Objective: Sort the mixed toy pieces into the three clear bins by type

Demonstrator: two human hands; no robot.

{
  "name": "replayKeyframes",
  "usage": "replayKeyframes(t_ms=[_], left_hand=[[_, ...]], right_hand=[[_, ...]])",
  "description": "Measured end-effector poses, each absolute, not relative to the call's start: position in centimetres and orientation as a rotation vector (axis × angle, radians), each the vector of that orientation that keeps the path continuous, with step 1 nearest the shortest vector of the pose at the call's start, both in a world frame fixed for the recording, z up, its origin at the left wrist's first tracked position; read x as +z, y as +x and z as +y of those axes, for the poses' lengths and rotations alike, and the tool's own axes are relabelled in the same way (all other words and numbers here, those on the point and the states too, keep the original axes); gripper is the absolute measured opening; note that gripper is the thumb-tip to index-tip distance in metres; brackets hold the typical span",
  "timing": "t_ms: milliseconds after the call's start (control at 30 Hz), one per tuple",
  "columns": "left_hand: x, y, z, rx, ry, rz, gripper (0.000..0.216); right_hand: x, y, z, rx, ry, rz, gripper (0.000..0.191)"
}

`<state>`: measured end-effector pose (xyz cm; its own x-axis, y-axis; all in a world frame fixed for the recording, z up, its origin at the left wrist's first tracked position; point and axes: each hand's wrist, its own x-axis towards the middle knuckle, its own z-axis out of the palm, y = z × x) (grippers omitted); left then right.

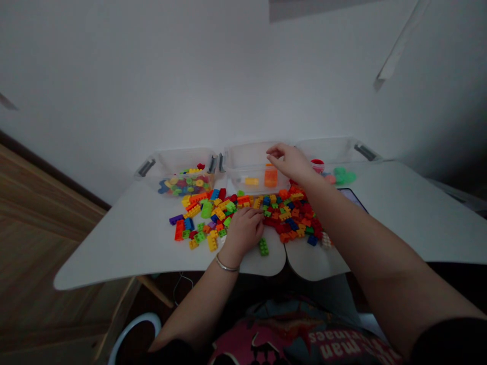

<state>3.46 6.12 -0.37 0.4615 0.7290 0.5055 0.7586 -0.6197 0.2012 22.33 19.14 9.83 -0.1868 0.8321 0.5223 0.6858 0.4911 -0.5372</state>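
Note:
My left hand (245, 226), with a bracelet (227, 266) at its wrist, lies palm down on the heap of coloured toy building bricks (292, 210). Its fingers stretch over the bricks, slightly bent, and the thumb side is partly hidden. Above the middle clear plastic bin (256, 188) hangs my right hand (289, 159), thumb and fingers a little apart and no brick visible between them. Directly beneath it, an orange brick (271, 176) shows in the bin, beside a yellow brick (251, 181). A green brick (264, 247) lies alone near the table's front edge.
Many mixed pieces fill part of the left clear bin (182, 182). The right clear bin (331, 147) holds a red cup-like piece (317, 165) and green pieces (344, 175). A tablet or phone (353, 197) lies partly behind my right forearm. The white table (129, 243) stands against a wall.

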Motion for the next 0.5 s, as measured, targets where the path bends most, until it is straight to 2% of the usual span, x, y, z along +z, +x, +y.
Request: replayKeyframes(t_ms=[267,500], left_hand=[[-0.2,3.5,6.1,-0.913,-2.637,-1.372,0.019],[-0.1,3.6,6.1,-0.893,-2.635,-1.392,0.018]], right_hand=[[9.9,23.6,12.9,-0.028,-1.092,-1.885,0.023],[4.7,26.3,7.3,0.017,-1.248,-1.829,0.024]])
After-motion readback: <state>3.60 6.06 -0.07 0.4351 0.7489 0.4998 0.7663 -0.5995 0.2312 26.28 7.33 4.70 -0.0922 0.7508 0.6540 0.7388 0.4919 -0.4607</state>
